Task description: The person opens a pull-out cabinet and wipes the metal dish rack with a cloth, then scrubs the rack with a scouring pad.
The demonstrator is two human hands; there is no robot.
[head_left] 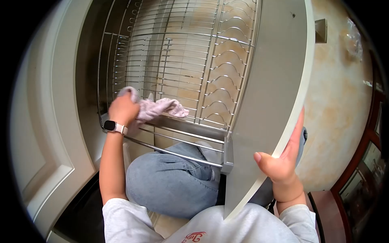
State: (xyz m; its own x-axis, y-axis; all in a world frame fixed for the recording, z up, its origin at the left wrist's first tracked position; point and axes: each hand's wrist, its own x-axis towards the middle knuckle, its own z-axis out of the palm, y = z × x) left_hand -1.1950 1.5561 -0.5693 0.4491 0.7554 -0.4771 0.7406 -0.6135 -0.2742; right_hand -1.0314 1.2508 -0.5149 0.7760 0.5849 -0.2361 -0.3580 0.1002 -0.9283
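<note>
My left hand (122, 110), with a watch (110, 125) on its wrist, is closed around a pinkish cloth (160, 108). The cloth lies over the near left corner of a wire pull-out rack (170, 69), bunched and partly hanging past my fingers. Its contact with the wires beneath is partly hidden. On the other side, my right hand (279, 164) grips the edge of the grey drawer front (273, 93). The thumb rests on the inner face while the fingers wrap behind the panel, mostly out of sight.
Metal side rails (178, 156) run along the rack's near side, above my bent knee (170, 178). A row of wavy wire dividers (229, 73) lines the rack beside the drawer front. White cabinet panelling (44, 121) stands at left; tiled floor (332, 121) stretches at right.
</note>
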